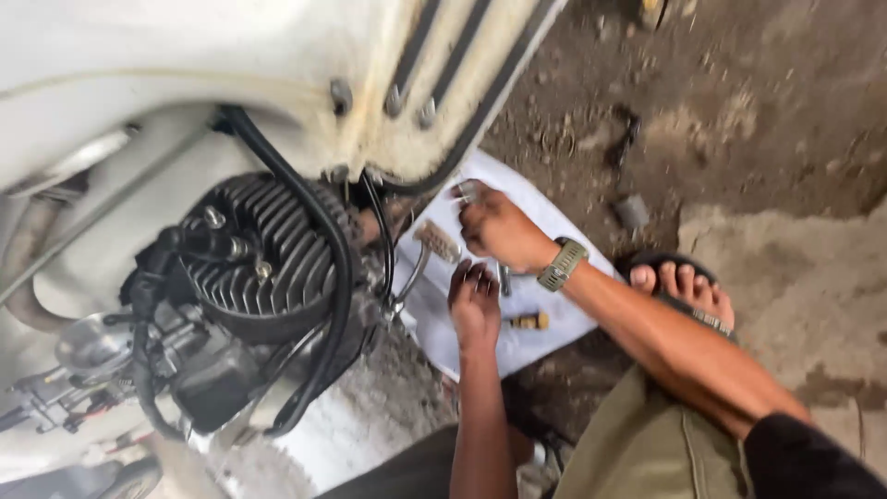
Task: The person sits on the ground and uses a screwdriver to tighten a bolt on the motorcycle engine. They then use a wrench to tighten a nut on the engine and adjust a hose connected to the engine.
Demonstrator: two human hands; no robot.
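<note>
We see a finned black engine (263,249) and its thick black hoses (333,277) crowding the space under a cream scooter body (185,55). Our right hand (499,226), wearing a watch (562,264), closes its fingers on a small metal part (465,190) above a white sheet (545,323) spread on the dirt floor (739,111). Our left hand (474,300) hovers, fingers loosely spread, near the kick pedal (434,242). A brass fitting (529,322) lies on the sheet. The part's shape is blurred.
</note>
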